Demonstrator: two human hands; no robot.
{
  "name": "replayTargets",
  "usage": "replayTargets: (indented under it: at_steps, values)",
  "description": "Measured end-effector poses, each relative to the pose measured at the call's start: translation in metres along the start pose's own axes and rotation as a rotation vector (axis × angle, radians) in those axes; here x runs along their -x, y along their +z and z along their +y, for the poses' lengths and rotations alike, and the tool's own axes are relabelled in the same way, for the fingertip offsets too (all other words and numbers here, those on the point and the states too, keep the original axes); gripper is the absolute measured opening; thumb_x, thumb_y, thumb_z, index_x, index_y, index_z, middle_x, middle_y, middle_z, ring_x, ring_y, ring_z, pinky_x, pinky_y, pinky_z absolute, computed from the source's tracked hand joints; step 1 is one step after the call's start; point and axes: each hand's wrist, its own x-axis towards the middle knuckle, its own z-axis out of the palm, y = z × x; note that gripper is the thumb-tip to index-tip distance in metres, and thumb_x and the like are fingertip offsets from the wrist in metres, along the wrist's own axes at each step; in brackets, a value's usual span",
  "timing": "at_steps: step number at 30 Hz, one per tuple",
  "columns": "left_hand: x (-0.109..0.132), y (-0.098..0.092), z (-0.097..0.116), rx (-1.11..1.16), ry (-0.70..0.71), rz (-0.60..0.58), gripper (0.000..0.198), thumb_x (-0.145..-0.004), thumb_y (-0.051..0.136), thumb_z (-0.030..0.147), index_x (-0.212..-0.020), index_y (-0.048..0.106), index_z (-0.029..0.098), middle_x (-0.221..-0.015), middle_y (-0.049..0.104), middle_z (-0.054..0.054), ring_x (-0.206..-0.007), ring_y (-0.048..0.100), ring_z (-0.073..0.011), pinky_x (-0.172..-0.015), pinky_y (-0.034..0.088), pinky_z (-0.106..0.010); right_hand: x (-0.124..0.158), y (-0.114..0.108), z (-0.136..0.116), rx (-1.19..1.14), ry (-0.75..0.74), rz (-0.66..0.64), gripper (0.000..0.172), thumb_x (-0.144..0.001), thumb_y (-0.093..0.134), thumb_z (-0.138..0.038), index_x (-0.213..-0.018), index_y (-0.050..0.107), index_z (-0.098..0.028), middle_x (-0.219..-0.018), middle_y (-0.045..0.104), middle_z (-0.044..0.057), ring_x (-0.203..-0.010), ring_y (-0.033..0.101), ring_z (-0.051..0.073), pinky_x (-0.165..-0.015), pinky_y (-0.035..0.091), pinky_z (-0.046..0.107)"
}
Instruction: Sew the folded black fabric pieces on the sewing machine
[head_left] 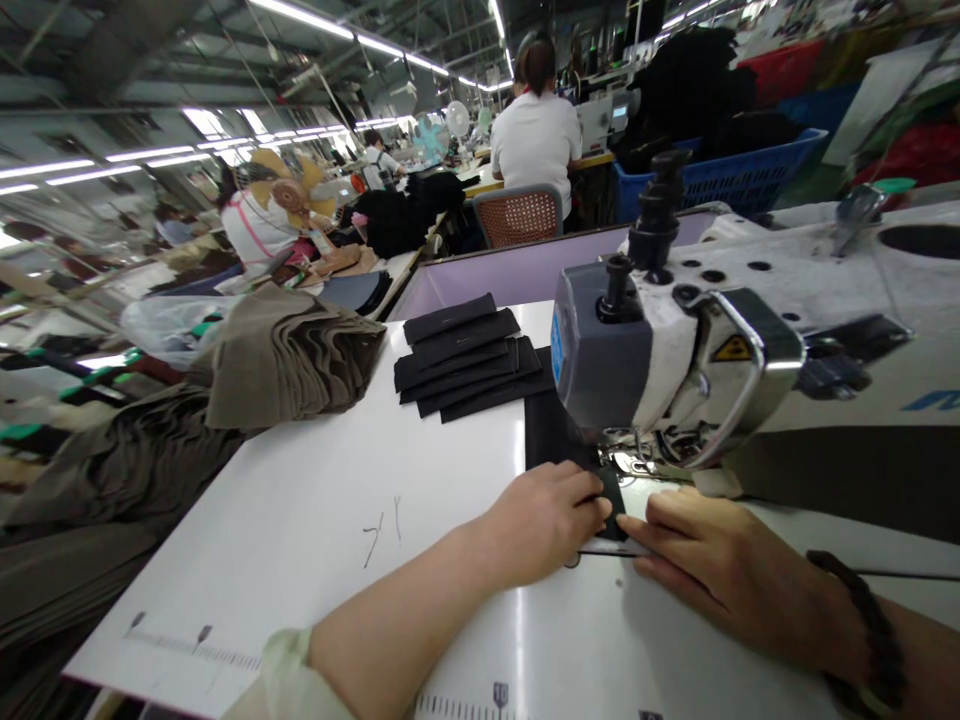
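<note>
Under the head of a white and grey sewing machine (604, 350), a dark fabric piece (551, 430) lies by the needle area. My left hand (551, 520) presses on its near end with curled fingers, close to the presser foot. My right hand (712, 560) rests to the right, its index fingertip touching the fabric's right edge and its fingers partly spread. A dark bracelet circles the right wrist. Several folded black strips (469, 360) lie in a fanned stack behind and left of my left hand.
Brown-grey cloth pieces (292, 355) are piled at the white table's (315, 520) left edge. Beyond stand a blue crate (750, 175) with black fabric, a chair (519, 217) and a seated person in white (536, 135). A yellow-bladed fan (289, 190) is at the back left.
</note>
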Motion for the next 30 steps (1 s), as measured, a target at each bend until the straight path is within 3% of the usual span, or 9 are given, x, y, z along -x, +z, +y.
replayTargets:
  at_steps: [11, 20, 30]
  values:
    - [0.001, 0.002, 0.001, 0.019, -0.004, 0.024, 0.028, -0.096, 0.039, 0.023, -0.090, 0.063, 0.011, -0.096, 0.064, -0.008, -0.091, 0.058, -0.0192, -0.081, 0.050, -0.029, -0.004, 0.003, 0.001, 0.039, 0.030, 0.040, 0.034, -0.095, 0.033, -0.028, -0.095, 0.065, -0.015, -0.073, 0.061, 0.006, -0.061, 0.058, 0.014, -0.053, 0.047, 0.025]
    - [-0.010, 0.002, -0.010, 0.085, -0.105, 0.044, 0.024, -0.094, 0.042, 0.020, -0.093, 0.064, 0.010, -0.101, 0.064, -0.008, -0.100, 0.058, -0.0198, -0.089, 0.048, -0.029, 0.000, 0.017, 0.013, 0.164, 0.126, 0.065, 0.033, -0.094, 0.037, -0.030, -0.108, 0.063, -0.015, -0.096, 0.066, 0.010, -0.080, 0.064, 0.018, -0.070, 0.054, 0.029]
    - [-0.016, 0.010, -0.018, 0.035, -0.209, 0.100, 0.021, -0.093, 0.046, 0.020, -0.099, 0.064, 0.013, -0.093, 0.064, -0.007, -0.094, 0.060, -0.0191, -0.082, 0.051, -0.028, -0.002, 0.019, 0.011, 0.166, 0.164, 0.082, 0.033, -0.092, 0.039, -0.031, -0.107, 0.064, -0.016, -0.094, 0.066, 0.009, -0.079, 0.064, 0.018, -0.067, 0.054, 0.028]
